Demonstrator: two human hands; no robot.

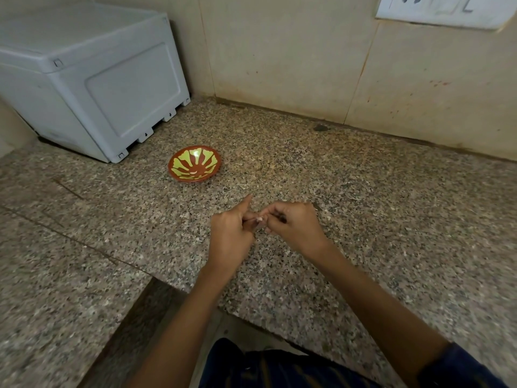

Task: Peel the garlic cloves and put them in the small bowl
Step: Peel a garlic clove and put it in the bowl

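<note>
I have one garlic clove (259, 219) in my grip, pinched between my left hand (230, 233) and my right hand (293, 226), which meet just above the counter (363, 219). My left fingers curl round the clove from below while that hand's forefinger sticks out straight, pointing away from me; my right fingers are bent in tight against the clove's pale tip. Only that small whitish tip shows between the fingers, and the rest of the clove is hidden inside the two hands, so I cannot tell how much skin is on it. Something dark and thin sits against my right fingers on the far side of the grip, too blurred to name. One small bowl (195, 163), red-brown with a yellow-green flower pattern, stands on the counter beyond the grip and off to its left, well apart from my hands. A pale sliver or two lies in its bottom; it may be peeled garlic, but it is too small to count or be sure of. Farther left and behind the bowl stands one white plastic box (92, 79), its left side cut off by the edge of the view. Up beyond the grip to the right, one white switch plate (447, 9) is fixed to the wall (279, 51), its top cut off. Nearest me, a dark blue sleeve (461, 368) covers my right arm.
</note>
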